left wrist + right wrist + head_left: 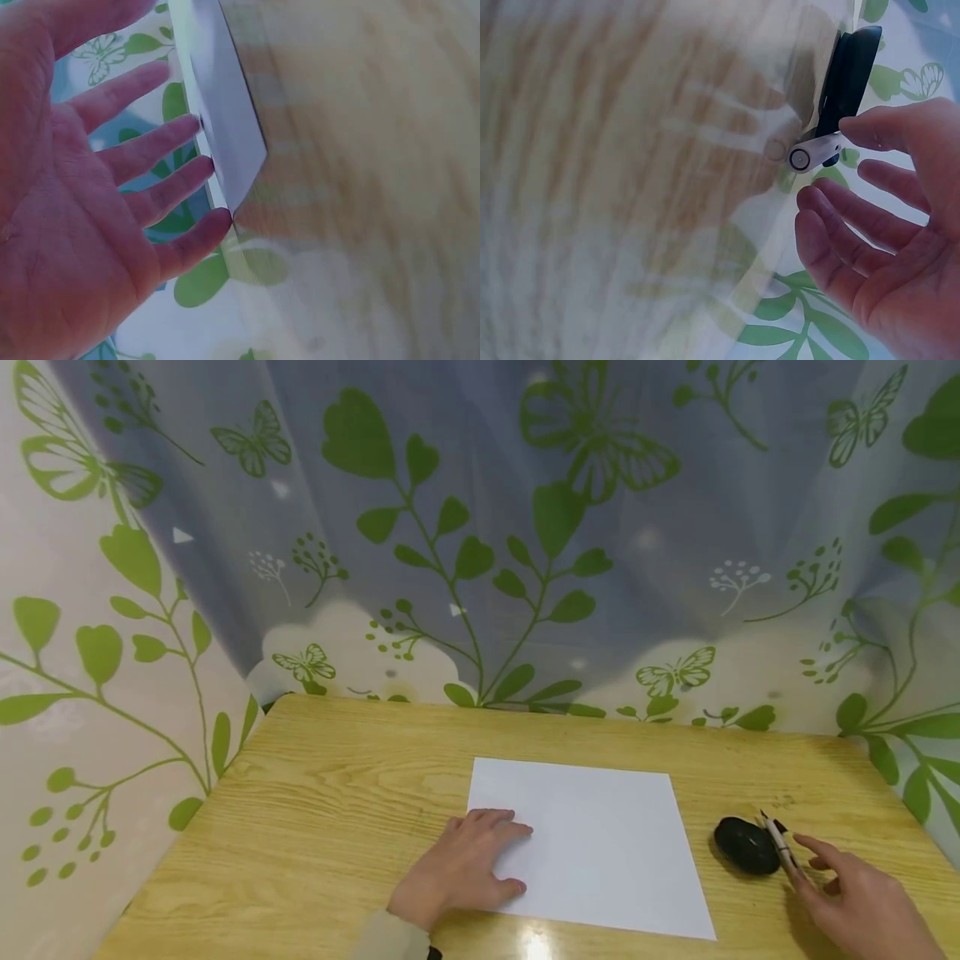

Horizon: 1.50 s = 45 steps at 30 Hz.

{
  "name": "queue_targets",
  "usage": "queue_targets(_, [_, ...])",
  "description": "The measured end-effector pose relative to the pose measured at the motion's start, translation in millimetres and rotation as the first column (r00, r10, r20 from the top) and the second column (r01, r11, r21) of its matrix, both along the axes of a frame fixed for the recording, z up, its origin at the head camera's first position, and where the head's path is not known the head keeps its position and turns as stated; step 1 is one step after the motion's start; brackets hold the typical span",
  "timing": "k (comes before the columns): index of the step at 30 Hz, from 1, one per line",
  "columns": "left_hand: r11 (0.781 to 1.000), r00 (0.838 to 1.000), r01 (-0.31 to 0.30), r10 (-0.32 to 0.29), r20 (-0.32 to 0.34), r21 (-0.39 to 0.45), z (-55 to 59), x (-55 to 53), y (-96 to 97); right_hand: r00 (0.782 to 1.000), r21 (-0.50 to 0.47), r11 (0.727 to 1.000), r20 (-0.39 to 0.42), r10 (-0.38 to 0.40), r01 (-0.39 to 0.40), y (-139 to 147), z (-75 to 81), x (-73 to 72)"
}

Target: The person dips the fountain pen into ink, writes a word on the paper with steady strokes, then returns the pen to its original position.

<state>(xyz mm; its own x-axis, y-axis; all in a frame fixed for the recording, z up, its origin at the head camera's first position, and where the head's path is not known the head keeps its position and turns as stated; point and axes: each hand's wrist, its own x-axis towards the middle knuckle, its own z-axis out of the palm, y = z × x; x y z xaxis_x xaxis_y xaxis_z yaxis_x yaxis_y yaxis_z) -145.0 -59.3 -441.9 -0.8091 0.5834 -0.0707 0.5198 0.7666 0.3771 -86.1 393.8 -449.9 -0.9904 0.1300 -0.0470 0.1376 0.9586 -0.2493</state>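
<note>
A white sheet of paper (600,852) lies flat on the wooden table (337,777). My left hand (468,868) rests on its near left corner with fingers spread and straight; the left wrist view shows the fingertips (202,169) against the paper's edge (225,127). To the right sits a round black object (742,846) with a white and black pen (777,843) leaning on its right side. My right hand (855,893) is beside them, fingers loosely extended. In the right wrist view one fingertip (859,129) touches the pen's white end (817,152) by the black object (851,75).
A curtain printed with green leaves and butterflies (480,552) hangs close behind the table and wraps round both sides. The table's right edge (911,827) lies just past my right hand.
</note>
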Motion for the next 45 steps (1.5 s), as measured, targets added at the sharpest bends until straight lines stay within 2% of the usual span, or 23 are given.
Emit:
queue_targets(8, [0.999, 1.0, 0.001, 0.0, 0.012, -0.054, 1.8, 1.8, 1.2, 0.998, 0.0, 0.998, -0.013, 0.064, -0.064, 5, -3.2, -0.9])
queue_targets(24, [0.998, 0.997, 0.021, -0.017, 0.071, -0.058, 2.9, -0.1, 0.3, 0.994, -0.004, 0.994, 0.033, 0.106, -0.106, 12, -8.7, -6.2])
queue_targets(29, [0.999, 0.997, 0.019, -0.016, 0.075, -0.045, 2.1, -0.3, -0.8, 0.993, -0.001, 0.993, 0.016, 0.119, -0.119, 12, -8.0, -5.0])
queue_targets(35, [0.999, 0.996, 0.018, -0.015, 0.084, -0.028, 2.1, -0.6, -1.9, 0.991, 0.008, 0.993, -0.05, 0.12, -0.12, 9, -2.4, -2.3])
queue_targets(38, [1.0, 0.996, 0.015, -0.013, 0.087, -0.025, 2.1, -0.7, -2.5, 0.984, 0.011, 0.99, -0.113, 0.139, -0.138, 5, 0.3, -0.1])
queue_targets(41, [1.0, 0.996, 0.012, -0.01, 0.086, -0.025, 1.8, -0.8, -3.1, 0.96, 0.034, 0.984, -0.213, 0.18, -0.177, -1, 1.4, 2.8])
queue_targets(45, [1.0, 0.997, 0.012, -0.01, 0.083, -0.024, 1.4, -1.4, -3.5, 0.911, 0.082, 0.973, -0.341, 0.231, -0.216, -8, 1.6, 6.0])
